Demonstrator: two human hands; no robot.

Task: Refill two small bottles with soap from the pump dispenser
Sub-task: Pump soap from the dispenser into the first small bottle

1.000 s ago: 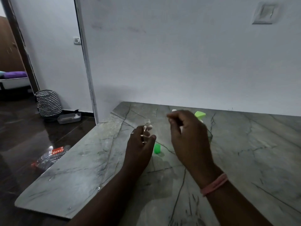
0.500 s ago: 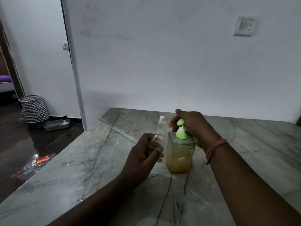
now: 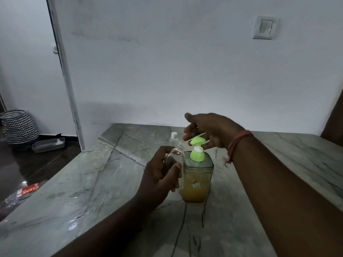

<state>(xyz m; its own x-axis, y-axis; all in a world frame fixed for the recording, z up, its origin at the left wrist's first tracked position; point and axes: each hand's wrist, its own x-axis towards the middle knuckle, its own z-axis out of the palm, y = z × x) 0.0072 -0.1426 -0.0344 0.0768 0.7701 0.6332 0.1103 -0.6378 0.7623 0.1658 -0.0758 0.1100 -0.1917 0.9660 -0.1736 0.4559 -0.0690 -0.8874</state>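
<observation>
Half a second ago the right hand pressed on the green pump head; now it hovers just above it, fingers spread apart, gripping nothing. Meanwhile the left hand stays clamped on the uncapped small bottle, mouth close beside the spout. One stroke looks finished, so another press probably follows. On the bench stand the pump dispenser and, behind, the capped second bottle.

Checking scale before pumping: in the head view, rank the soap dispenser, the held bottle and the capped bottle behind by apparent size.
1. Soap dispenser, largest.
2. Held bottle in the left hand.
3. Capped bottle, smallest-looking, though it stands farther away and partly hidden, so the two bottles may match.
</observation>
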